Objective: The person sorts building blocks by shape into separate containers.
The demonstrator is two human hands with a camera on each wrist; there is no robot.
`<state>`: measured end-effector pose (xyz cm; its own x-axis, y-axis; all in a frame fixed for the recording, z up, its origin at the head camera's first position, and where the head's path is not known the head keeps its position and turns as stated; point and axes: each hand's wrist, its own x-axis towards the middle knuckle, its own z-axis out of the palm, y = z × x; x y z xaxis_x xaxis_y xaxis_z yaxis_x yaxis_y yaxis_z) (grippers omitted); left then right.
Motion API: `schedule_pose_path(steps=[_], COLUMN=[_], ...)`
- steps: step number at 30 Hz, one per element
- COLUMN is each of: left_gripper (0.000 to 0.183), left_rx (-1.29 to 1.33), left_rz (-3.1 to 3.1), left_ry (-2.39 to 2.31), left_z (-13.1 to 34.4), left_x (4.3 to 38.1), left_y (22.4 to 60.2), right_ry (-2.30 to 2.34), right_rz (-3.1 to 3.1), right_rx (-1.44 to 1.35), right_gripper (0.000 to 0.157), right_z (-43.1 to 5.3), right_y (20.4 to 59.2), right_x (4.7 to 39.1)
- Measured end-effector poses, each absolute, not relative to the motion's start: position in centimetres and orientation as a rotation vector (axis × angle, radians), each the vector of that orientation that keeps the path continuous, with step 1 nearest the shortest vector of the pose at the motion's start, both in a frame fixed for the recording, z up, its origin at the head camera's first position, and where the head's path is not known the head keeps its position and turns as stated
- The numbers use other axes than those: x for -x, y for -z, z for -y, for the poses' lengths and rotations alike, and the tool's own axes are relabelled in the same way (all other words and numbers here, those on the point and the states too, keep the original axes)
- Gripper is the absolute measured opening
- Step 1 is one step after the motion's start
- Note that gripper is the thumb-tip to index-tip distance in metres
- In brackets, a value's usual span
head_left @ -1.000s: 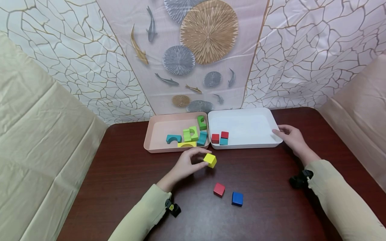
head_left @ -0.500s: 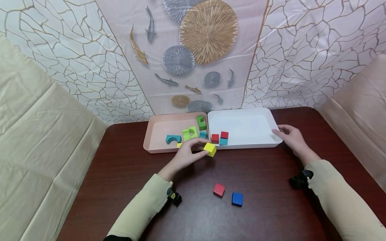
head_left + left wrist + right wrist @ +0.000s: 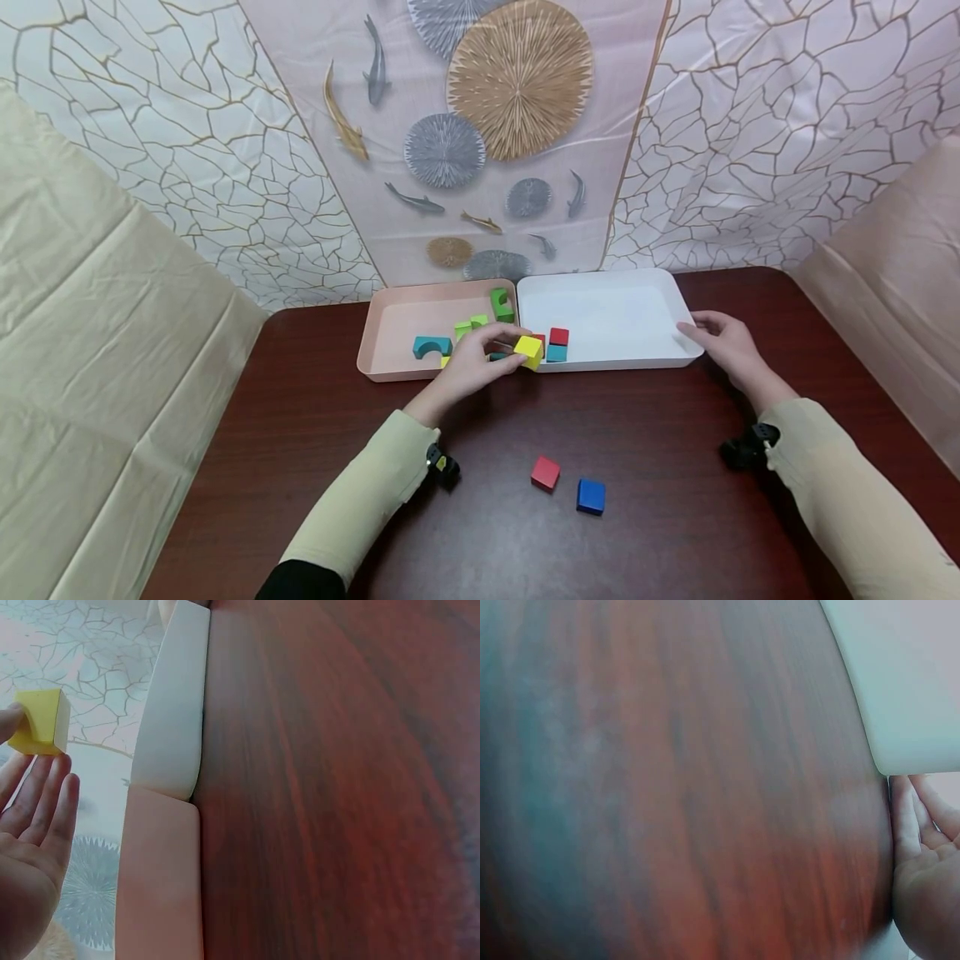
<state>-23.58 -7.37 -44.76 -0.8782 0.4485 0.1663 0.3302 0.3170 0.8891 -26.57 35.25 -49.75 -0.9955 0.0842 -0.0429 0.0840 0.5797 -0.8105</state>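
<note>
My left hand (image 3: 474, 364) pinches a yellow cube (image 3: 529, 352) between thumb and fingertips, above the front edge where the two trays meet. In the left wrist view the yellow cube (image 3: 39, 724) sits between the thumb and the fingertips. The white tray (image 3: 615, 310) holds red and teal cubes in its left front corner, one red cube partly hidden behind the yellow one. My right hand (image 3: 726, 348) grips that tray's right edge, thumb at the rim. The pink tray (image 3: 393, 321) beside it holds arch-shaped blocks, several partly covered by the left hand.
A red cube (image 3: 545, 473) and a blue cube (image 3: 591, 497) lie on the dark wood table (image 3: 660, 533), nearer to me than the trays. A patterned cloth (image 3: 517, 217) hangs right behind the trays.
My left hand has carried the yellow cube forward and slightly right, from over the table to the trays' front rims. The right hand has stayed at the white tray's edge.
</note>
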Motion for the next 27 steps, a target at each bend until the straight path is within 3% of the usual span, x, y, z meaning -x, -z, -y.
schedule_pose_path(steps=[27], left_gripper=[0.036], left_rx=[-0.588], left_rz=[-2.502], left_ry=[-1.544], left_z=[5.1], left_x=[27.6], left_y=[45.7], right_ry=[-1.422], right_rz=[2.796], right_rx=[0.154], right_gripper=[0.069], right_z=[-35.3], right_y=[49.9], right_x=[26.7])
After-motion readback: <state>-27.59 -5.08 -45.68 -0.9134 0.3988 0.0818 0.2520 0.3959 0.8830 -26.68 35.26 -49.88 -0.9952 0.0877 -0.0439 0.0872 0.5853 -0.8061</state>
